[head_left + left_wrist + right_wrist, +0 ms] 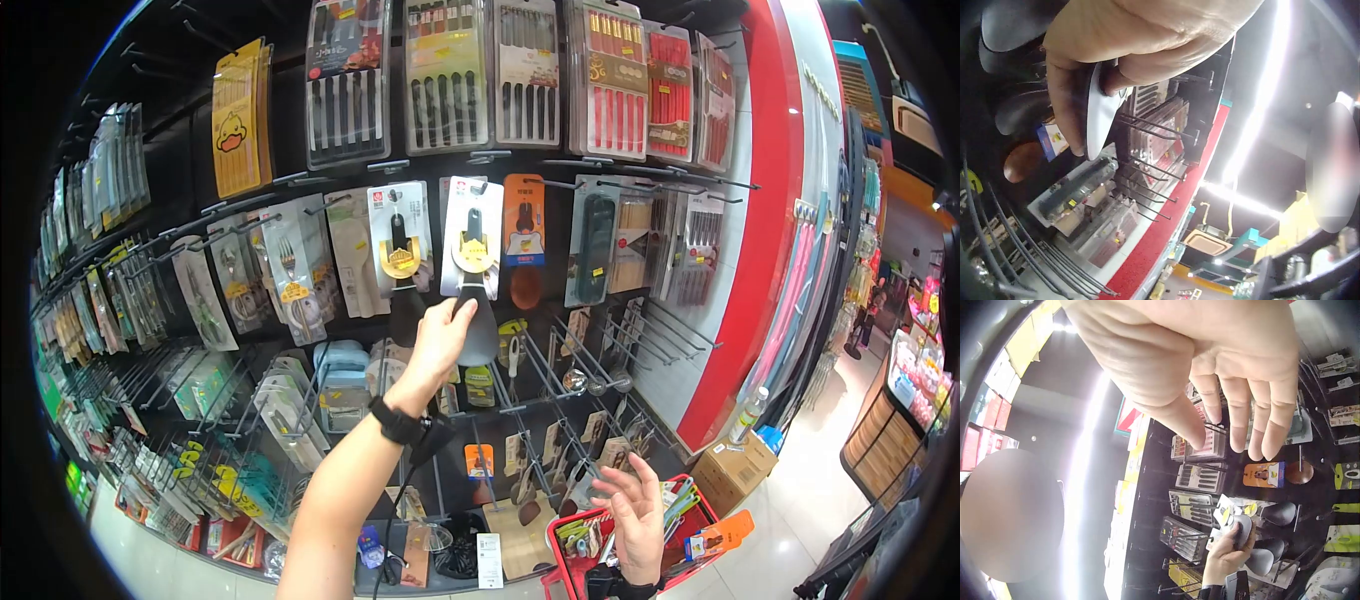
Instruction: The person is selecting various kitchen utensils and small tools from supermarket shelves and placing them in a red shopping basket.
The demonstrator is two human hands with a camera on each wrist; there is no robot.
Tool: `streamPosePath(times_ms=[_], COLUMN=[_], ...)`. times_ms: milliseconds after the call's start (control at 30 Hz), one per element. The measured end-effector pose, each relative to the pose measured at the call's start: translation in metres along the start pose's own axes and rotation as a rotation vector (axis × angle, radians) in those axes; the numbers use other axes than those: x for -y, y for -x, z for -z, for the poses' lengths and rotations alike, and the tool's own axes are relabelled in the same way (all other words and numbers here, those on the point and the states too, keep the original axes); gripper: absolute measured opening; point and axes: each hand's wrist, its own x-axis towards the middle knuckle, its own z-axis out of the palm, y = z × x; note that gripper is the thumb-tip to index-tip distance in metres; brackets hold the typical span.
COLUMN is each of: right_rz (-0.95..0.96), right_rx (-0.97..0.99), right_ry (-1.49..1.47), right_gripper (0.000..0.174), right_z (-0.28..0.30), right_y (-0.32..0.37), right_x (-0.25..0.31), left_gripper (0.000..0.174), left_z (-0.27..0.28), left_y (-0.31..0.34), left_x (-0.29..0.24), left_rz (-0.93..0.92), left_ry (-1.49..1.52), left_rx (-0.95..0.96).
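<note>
My left hand [440, 340] pinches the broad black head of a carded rice paddle [482, 335] between thumb and fingers. The paddle's handle lies against a white card [486, 215] with a yellow label. Edge-on in the left wrist view, the paddle head [1099, 119] sits between thumb and fingers. Just left of it, another carded black paddle [402, 312] hangs against the rack. My right hand [637, 520] is raised, palm up with fingers loosely bent, over a red shopping basket [562, 545]; nothing is in it.
An orange-carded brown paddle [525, 285] hangs right of the held one. Bare metal hooks [690, 345] jut out at the right. Packaged chopsticks [447, 100] hang above. Packaged utensils fill the basket, with an orange card [722, 535] sticking out; a cardboard box [733, 468] stands behind it.
</note>
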Motion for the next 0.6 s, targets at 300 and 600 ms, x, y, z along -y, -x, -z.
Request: streamPosePath(times_ms=[300, 600], right_rz=[0.006, -0.333], right_rx=[-0.196, -0.545], right_ry=[0.413, 0.678], right_gripper=[0.044, 0.023], right_z=[0.070, 0.244], right_y=[0.000, 0.020], right_x=[-0.005, -0.076], left_gripper=[0.023, 0.036], left_z=[0.005, 0.034], left_y=[-0.002, 0.049], left_x=[0.020, -0.018], left_rz=[0.226, 0.082], left_ry=[0.197, -0.034], left_rx=[0.164, 0.239])
